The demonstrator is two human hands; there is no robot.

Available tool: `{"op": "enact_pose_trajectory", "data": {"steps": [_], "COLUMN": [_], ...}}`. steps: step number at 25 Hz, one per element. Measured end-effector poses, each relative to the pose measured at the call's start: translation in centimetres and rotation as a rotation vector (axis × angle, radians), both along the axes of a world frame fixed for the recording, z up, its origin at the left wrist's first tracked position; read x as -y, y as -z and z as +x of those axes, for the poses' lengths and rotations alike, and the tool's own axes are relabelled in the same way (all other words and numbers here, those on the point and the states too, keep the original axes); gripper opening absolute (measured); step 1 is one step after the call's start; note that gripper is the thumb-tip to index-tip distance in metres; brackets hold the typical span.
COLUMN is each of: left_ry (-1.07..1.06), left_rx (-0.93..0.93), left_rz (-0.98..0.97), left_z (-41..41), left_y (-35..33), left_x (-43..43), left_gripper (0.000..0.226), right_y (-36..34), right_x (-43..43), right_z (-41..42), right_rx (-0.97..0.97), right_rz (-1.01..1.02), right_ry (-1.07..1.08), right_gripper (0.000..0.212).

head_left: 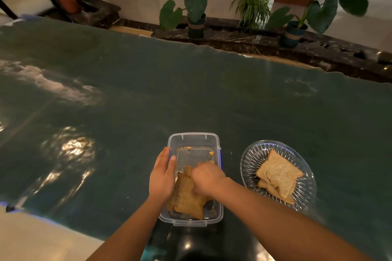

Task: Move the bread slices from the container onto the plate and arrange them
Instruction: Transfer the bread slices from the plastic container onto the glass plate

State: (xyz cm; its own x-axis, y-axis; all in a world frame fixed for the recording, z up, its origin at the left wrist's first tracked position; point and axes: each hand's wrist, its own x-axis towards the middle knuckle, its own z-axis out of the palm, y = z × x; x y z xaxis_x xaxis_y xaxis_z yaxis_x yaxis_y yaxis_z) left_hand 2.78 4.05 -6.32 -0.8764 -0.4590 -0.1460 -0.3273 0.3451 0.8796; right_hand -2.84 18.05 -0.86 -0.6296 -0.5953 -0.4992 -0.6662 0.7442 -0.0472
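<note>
Head camera looks down on bread in two places. Inside the clear plastic container [194,141], at its near end, lie brown slices in the container [186,198]: at least one whole slice shows, with a second edge poking out under the right hand, so the exact count there cannot be told. The top slice sits tilted, its near corner pointing toward the person and its long axis running roughly along the container's length, away from the person. Crumbs dot the container's bare far half.

On the glass plate [254,154], just to the right of the container, rest two slices on the plate [279,174], one stacked on the other, the upper one turned so a corner points away from the person and its long axis slants from far-left to near-right.

One right hand [209,178] reaches into the container, fingers curled down over the bread; it is touching the top slice, but whether it has actually gripped it cannot be told. One left hand [162,176] lies flat and open against the container's left wall, fingers extended along the rim, steadying it.

Container and plate both stand near the front edge of a dark green table [191,91]. Beyond its far edge stand four potted plants [196,6] on a dark stone ledge.
</note>
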Motion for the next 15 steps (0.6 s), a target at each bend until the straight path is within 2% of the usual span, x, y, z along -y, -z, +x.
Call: {"op": "enact_pose_trajectory", "data": {"steps": [2, 9, 15], "left_ry": [0.007, -0.007, 0.004], "left_rx": [0.006, 0.012, 0.002], "left_rz": [-0.013, 0.012, 0.005], "left_z": [0.0, -0.1, 0.0], "left_y": [0.0, 0.2, -0.1], "left_x": [0.0, 0.1, 0.0], "left_gripper": [0.049, 0.048, 0.048], "right_y": [0.7, 1.0, 1.1], "right_x": [0.4, 0.6, 0.7], "right_z": [0.3, -0.4, -1.6], "right_rx": [-0.022, -0.076, -0.062], "right_rz": [0.049, 0.027, 0.106], "right_ry": [0.028, 0.041, 0.022], "right_gripper": [0.056, 0.046, 0.056]}}
